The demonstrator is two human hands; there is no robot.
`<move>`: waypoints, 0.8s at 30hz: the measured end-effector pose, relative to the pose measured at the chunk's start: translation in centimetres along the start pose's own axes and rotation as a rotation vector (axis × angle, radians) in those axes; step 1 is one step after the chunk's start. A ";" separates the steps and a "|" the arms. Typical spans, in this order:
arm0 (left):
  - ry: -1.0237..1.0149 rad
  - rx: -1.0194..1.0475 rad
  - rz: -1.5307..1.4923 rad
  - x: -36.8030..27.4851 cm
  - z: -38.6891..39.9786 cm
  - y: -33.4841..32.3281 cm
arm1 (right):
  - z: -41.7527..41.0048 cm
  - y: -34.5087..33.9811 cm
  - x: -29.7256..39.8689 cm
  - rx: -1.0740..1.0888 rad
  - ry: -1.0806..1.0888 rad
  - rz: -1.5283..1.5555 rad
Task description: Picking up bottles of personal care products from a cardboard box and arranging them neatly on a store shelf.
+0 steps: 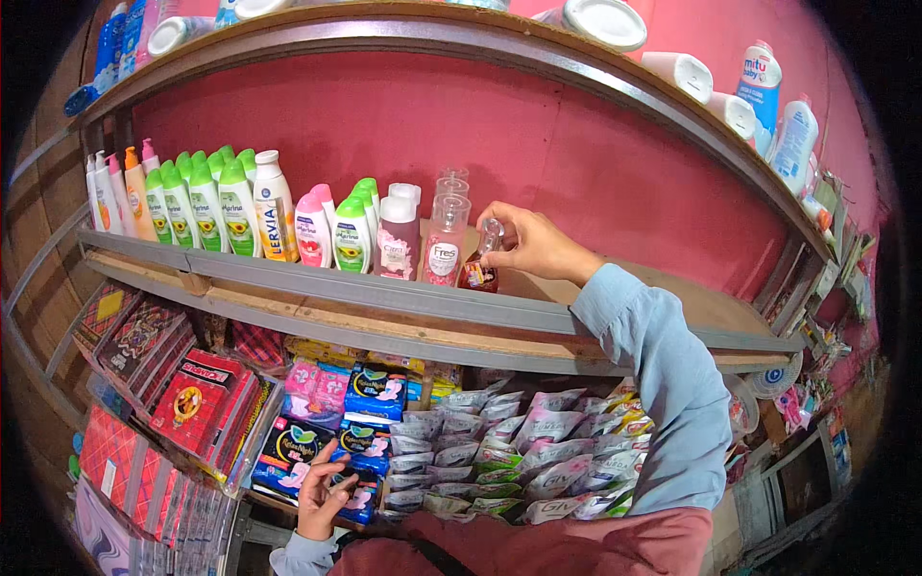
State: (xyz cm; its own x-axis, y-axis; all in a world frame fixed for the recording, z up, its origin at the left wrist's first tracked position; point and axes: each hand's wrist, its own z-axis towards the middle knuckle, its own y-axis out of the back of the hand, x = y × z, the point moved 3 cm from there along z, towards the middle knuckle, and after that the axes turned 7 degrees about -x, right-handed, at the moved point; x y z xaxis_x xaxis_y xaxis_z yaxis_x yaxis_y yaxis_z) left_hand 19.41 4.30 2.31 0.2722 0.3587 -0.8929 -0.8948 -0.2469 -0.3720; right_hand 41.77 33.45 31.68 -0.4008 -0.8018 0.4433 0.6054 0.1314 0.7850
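My right hand [536, 241] grips the clear cap of a small dark red bottle [479, 275] on the wooden middle shelf [619, 288]. Close on its left stands a pink Fres cologne bottle [442, 263] with a clear cap, with similar bottles behind it. Further left is a Citra bottle [395, 248], then green-capped Marina lotion bottles [351, 237]. My left hand [323, 497] is low, fingers apart, in front of blue Relax Night pad packs [364, 446]; it holds nothing that I can see.
A metal-edged upper shelf [432, 29] bears bottles lying and standing. Below the middle shelf are rows of pouches [547, 461], pad packs and, at the left, red packaged goods [194, 407]. A Lervia bottle [274, 209] stands among the lotions.
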 end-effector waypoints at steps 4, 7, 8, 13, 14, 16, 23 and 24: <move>0.012 0.003 0.010 -0.2 -0.2 0.0 | -0.1 -0.1 0.0 0.003 -0.013 0.067; 0.014 0.006 0.004 -0.4 -0.3 0.1 | 0.0 -0.1 -0.4 -0.008 -0.004 0.071; 0.017 0.012 -0.006 -0.3 -0.4 0.1 | 0.0 -0.1 -0.4 -0.011 -0.003 0.047; 0.030 0.008 -0.022 -0.2 -0.6 0.5 | 0.0 0.0 0.3 0.069 -0.056 0.067; 0.026 0.025 -0.015 -0.1 -0.4 0.4 | 0.0 0.2 0.2 0.089 -0.053 0.093; 0.034 0.029 -0.003 0.1 -0.7 0.2 | -0.4 0.8 1.1 0.072 -0.053 0.081; -0.028 0.031 -0.050 -2.3 -3.6 -2.6 | -5.2 6.2 8.8 -0.143 0.111 -0.111; -0.047 0.012 -0.052 -2.2 -4.7 -3.0 | -6.4 6.7 9.8 -0.215 0.149 -0.124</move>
State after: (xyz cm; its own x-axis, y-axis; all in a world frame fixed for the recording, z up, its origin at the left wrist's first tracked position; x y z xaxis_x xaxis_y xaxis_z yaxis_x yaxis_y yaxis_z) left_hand 23.12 0.04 4.19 0.3014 0.4130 -0.8594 -0.8842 -0.2164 -0.4141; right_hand 46.31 22.77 38.48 -0.3854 -0.8828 0.2687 0.6965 -0.0873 0.7123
